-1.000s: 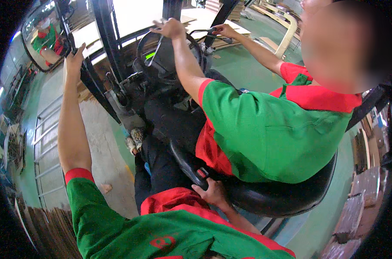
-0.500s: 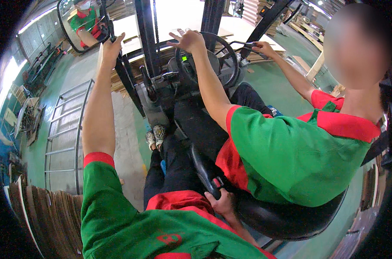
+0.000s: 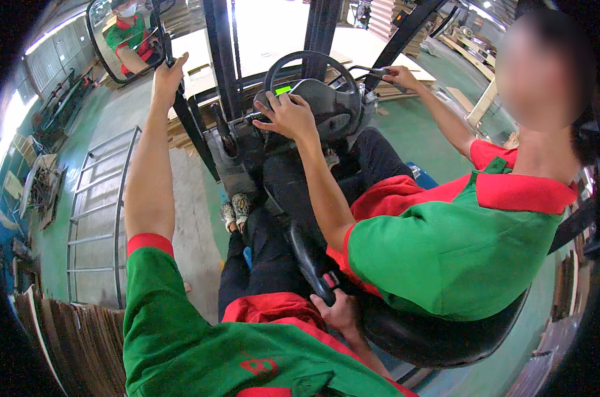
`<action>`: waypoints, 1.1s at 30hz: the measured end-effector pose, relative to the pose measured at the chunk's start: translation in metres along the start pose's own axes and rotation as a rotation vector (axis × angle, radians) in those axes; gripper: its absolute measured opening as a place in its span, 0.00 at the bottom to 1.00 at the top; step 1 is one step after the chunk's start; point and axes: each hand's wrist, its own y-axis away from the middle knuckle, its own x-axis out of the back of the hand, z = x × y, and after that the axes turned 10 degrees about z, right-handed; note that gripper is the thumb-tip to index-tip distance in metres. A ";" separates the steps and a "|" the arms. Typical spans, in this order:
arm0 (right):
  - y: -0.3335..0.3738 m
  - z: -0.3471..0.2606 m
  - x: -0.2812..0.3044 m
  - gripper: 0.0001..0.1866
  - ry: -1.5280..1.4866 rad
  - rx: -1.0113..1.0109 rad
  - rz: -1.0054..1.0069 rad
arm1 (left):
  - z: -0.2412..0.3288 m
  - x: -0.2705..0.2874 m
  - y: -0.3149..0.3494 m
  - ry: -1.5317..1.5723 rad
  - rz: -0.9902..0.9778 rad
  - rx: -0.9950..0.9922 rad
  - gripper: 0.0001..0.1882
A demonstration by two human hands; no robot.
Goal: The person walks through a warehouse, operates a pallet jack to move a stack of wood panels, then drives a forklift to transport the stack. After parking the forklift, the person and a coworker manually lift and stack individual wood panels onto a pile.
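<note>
My left arm is stretched forward, and my left hand (image 3: 169, 76) is closed around the black frame post (image 3: 193, 132) of a forklift, just beside the rear-view mirror (image 3: 122, 41). Low at the seat, my right hand (image 3: 340, 311) grips the rear end of a black seat side bar (image 3: 305, 259), right behind its red buckle button (image 3: 330, 280). A co-worker sits in the black seat (image 3: 412, 334) to my right. That person's left hand (image 3: 292, 119) is spread at the lower left of the steering wheel (image 3: 292, 59); their right hand (image 3: 400, 78) holds a lever (image 3: 372, 69).
Pale boards (image 3: 379, 49) lie stacked ahead, beyond the black mast (image 3: 222, 53). A metal ladder-like rack (image 3: 91, 236) is on the floor at left. Stacked brown sheets (image 3: 81, 337) stand at lower left. Timber (image 3: 462, 53) lies at the far right.
The co-worker's left hand has come down from the top of the steering wheel to its lower left. The floor rack has shifted slightly down in view. My hands keep their holds.
</note>
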 end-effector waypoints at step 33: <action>-0.021 -0.008 -0.016 0.32 -0.059 -0.020 -0.040 | -0.005 -0.007 -0.017 0.144 -0.052 -0.072 0.19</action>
